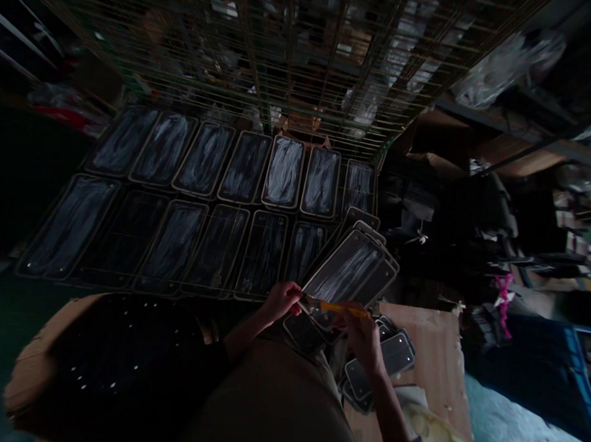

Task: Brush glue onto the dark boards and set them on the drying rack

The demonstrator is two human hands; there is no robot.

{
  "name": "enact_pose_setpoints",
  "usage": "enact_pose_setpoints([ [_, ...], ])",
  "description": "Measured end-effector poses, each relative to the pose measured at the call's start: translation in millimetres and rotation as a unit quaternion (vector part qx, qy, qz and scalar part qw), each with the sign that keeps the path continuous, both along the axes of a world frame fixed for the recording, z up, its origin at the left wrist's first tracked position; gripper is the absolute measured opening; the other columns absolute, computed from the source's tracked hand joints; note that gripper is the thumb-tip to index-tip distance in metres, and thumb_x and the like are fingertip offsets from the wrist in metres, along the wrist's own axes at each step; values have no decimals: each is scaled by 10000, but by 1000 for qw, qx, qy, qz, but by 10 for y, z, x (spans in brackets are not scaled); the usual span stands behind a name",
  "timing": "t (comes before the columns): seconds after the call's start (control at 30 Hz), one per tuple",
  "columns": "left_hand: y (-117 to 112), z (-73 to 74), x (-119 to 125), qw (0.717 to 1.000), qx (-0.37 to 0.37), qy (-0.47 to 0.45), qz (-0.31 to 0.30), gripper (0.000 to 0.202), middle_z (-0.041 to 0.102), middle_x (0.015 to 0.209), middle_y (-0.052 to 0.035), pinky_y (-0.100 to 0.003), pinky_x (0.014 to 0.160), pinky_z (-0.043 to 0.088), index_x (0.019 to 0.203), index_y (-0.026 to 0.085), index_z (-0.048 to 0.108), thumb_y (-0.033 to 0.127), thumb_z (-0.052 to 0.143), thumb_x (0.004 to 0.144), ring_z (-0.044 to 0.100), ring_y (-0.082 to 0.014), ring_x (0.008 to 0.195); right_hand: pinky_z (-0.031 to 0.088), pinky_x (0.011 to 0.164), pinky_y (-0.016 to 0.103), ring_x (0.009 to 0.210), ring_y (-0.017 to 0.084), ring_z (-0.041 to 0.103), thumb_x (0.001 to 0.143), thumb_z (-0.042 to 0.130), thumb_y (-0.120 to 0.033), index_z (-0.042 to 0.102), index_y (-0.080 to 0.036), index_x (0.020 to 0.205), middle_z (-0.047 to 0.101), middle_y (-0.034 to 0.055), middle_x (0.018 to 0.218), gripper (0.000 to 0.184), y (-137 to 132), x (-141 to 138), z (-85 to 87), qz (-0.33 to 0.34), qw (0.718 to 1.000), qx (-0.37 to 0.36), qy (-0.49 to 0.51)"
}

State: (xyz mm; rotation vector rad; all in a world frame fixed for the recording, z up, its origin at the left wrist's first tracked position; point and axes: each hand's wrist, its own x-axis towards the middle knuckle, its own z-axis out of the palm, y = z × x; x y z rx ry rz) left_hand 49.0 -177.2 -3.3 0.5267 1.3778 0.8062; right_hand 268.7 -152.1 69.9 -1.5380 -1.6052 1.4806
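My left hand (281, 301) is closed round the near end of a dark rectangular panel (345, 272) smeared with white streaks, the top one of a small fanned stack. My right hand (361, 333) is closed on a yellow-handled tool (337, 308) that lies across the panel's lower edge. Two rows of several similar streaked panels (204, 202) lie side by side in front of me. Under my right forearm sits a pile of small dark panels (390, 360) on a wooden board (441, 363).
A wire mesh rack (296, 54) rises behind the rows, with cluttered goods beyond it. Dark clutter and shelves fill the right side. A blue crate (583, 379) and a pale sheet (523, 435) are at the lower right. A dark dotted cloth (121, 364) covers my lap at left.
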Motion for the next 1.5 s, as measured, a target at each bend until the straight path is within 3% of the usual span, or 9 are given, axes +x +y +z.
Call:
enact_pose_setpoints([
  [0.1, 8, -1, -1, 999, 21, 31, -22, 70, 583, 560, 39, -187, 409, 451, 773, 158, 560, 225, 560, 796, 626, -128, 445, 580, 603, 335, 656, 213, 687, 861, 575, -523, 609, -204, 1031, 708, 49, 805, 363, 286, 21, -178, -63, 998, 3, 28],
  [0.27, 30, 4, 8, 997, 35, 52, -36, 50, 563, 561, 52, -187, 393, 439, 762, 166, 553, 207, 544, 790, 614, -123, 427, 585, 618, 333, 645, 204, 684, 843, 594, -527, 605, -177, 1016, 695, 45, 764, 391, 799, 28, -352, -157, 983, 92, 25],
  [0.5, 35, 1, 23, 998, 21, 55, -29, 49, 558, 539, 57, -177, 400, 433, 754, 164, 534, 198, 542, 789, 609, -116, 427, 574, 672, 335, 696, 199, 685, 887, 524, -516, 609, -151, 1064, 688, 63, 812, 415, 1293, 48, -375, -214, 947, 234, -60],
  [0.6, 21, -29, 30, 998, 18, 55, -25, 54, 560, 537, 58, -181, 404, 437, 766, 161, 533, 209, 542, 791, 610, -119, 425, 558, 711, 325, 746, 195, 689, 920, 485, -484, 610, -169, 1099, 696, 56, 840, 383, 1265, -17, -327, -208, 932, 278, -102],
  [0.77, 1, -85, 40, 998, 28, 60, -21, 69, 573, 555, 51, -193, 410, 448, 793, 161, 540, 229, 546, 796, 621, -129, 439, 539, 646, 285, 679, 185, 689, 931, 481, -452, 611, -180, 1110, 699, 35, 777, 350, 1125, -73, -384, -166, 944, 263, -105],
  [0.97, 10, -69, 45, 998, 17, 55, -24, 55, 575, 531, 52, -194, 417, 450, 796, 161, 537, 216, 543, 793, 619, -130, 434, 537, 686, 311, 723, 200, 689, 930, 469, -471, 600, -162, 1098, 691, 49, 794, 375, 1289, 23, -436, -228, 919, 297, -126],
  [1.17, -24, -134, 73, 998, 22, 64, -17, 55, 576, 497, 49, -184, 414, 444, 797, 167, 538, 221, 549, 799, 619, -134, 429, 518, 715, 304, 775, 195, 687, 947, 434, -422, 623, -182, 1074, 709, 74, 910, 331, 1302, 32, -386, -122, 924, 317, -175],
  [1.3, -38, -173, 100, 999, 11, 52, 4, 50, 595, 539, 46, -188, 417, 451, 803, 166, 538, 213, 553, 800, 628, -134, 439, 520, 758, 314, 831, 191, 683, 958, 419, -406, 607, -189, 1123, 707, 70, 957, 330, 1288, 227, -409, -130, 920, 320, -185],
  [1.5, -34, -142, 115, 997, 3, 74, 12, 46, 601, 565, 41, -171, 403, 429, 802, 157, 554, 200, 569, 795, 627, -125, 431, 515, 746, 309, 883, 205, 681, 954, 448, -386, 606, -202, 1138, 706, 64, 979, 305, 851, 398, -338, -102, 923, 303, -215],
])
